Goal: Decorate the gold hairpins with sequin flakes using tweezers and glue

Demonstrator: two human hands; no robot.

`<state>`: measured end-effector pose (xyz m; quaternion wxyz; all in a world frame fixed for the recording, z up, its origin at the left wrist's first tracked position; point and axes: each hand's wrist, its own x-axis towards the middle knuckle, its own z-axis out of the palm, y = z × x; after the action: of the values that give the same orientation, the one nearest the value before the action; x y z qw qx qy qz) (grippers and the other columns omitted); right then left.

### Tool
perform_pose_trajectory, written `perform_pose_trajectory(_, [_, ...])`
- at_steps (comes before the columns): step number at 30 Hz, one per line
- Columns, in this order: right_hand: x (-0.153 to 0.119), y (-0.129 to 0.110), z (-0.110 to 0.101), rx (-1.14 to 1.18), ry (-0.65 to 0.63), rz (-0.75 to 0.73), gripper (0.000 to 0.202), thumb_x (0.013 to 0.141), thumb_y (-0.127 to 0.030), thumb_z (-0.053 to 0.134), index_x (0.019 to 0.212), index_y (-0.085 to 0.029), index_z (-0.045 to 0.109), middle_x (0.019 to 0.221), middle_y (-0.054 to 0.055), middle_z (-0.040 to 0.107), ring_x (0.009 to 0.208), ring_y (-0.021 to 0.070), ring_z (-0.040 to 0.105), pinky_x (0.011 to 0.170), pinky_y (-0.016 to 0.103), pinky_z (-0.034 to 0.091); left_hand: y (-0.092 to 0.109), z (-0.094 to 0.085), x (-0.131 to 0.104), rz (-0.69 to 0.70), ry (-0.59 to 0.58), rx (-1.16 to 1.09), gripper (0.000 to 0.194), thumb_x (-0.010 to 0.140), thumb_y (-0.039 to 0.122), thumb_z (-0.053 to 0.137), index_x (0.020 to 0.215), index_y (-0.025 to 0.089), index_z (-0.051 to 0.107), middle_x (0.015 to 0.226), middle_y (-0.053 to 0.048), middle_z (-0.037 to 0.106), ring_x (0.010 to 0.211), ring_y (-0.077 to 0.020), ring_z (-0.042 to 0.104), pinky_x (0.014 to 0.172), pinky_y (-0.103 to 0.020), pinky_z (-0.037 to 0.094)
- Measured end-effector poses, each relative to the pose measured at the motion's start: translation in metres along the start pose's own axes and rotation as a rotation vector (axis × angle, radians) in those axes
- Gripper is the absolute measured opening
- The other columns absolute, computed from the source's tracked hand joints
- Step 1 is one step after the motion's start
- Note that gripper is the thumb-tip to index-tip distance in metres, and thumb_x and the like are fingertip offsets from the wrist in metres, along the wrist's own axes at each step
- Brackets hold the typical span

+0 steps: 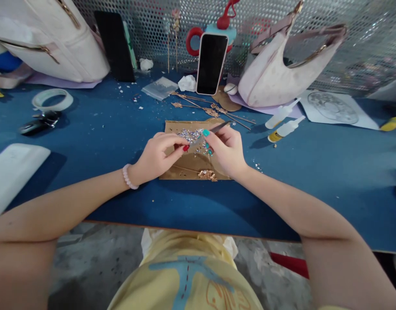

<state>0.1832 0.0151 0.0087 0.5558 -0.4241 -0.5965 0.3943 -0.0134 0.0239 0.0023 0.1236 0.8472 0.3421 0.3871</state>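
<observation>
My left hand (157, 153) is closed in a pinch over a piece of brown cardboard (193, 165); whatever lies between its fingertips is too small to make out. Slim dark metal tweezers (220, 126) are gripped in my right hand (229, 150), their tips close to the left fingertips. Beneath both hands, a heap of small shiny rhinestones (188, 135) is spread on the cardboard. Near the cardboard's front edge lies a hairpin with a gold-coloured ornamental head (207, 174), its thin stem pointing left.
Behind the cardboard lie several gold hairpins (213, 111) and a plastic bag (160, 88). A phone (212, 64) leans upright at the back. Two glue bottles (285, 129), a white handbag (269, 73) and a printed sheet (341, 110) are rightward; a tape roll (52, 106) sits left.
</observation>
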Motion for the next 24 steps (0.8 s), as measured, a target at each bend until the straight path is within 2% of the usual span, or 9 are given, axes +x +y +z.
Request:
perform_pose_trajectory(9, [-0.0002, -0.0057, 0.0005, -0.036, 0.004, 0.003, 0.019, 0.081, -0.033, 0.063, 0.07, -0.017, 0.06, 0.054, -0.006, 0.049, 0.048, 0.0053, 0.041, 0.046, 0.021, 0.033, 0.0003, -0.001, -0.0008, 0.01, -0.066, -0.002, 0.017, 0.092, 0.023, 0.048, 0.094, 0.018, 0.064, 0.085, -0.003, 0.07, 0.08, -0.0164, 0.063, 0.081, -0.032, 0.045])
perform_pose_trajectory(18, [-0.0001, -0.0026, -0.0017, -0.038, -0.005, -0.036, 0.022, 0.083, -0.031, 0.062, 0.067, -0.017, 0.057, 0.054, -0.006, 0.046, 0.048, 0.0044, 0.039, 0.045, 0.02, 0.03, 0.0022, 0.0006, -0.0011, 0.039, -0.049, -0.035, 0.013, 0.091, 0.022, 0.052, 0.092, 0.018, 0.064, 0.086, -0.003, 0.07, 0.082, -0.0151, 0.064, 0.081, -0.029, 0.046])
perform_pose_trajectory(24, [-0.0006, 0.0, -0.0014, -0.025, -0.006, -0.039, 0.026, 0.083, -0.039, 0.064, 0.068, -0.018, 0.057, 0.055, -0.006, 0.047, 0.048, 0.0046, 0.038, 0.044, 0.02, 0.03, 0.0025, -0.0007, -0.0004, 0.042, -0.041, -0.012, 0.011, 0.09, 0.02, 0.053, 0.09, 0.018, 0.063, 0.087, -0.002, 0.07, 0.081, -0.0146, 0.064, 0.08, -0.029, 0.046])
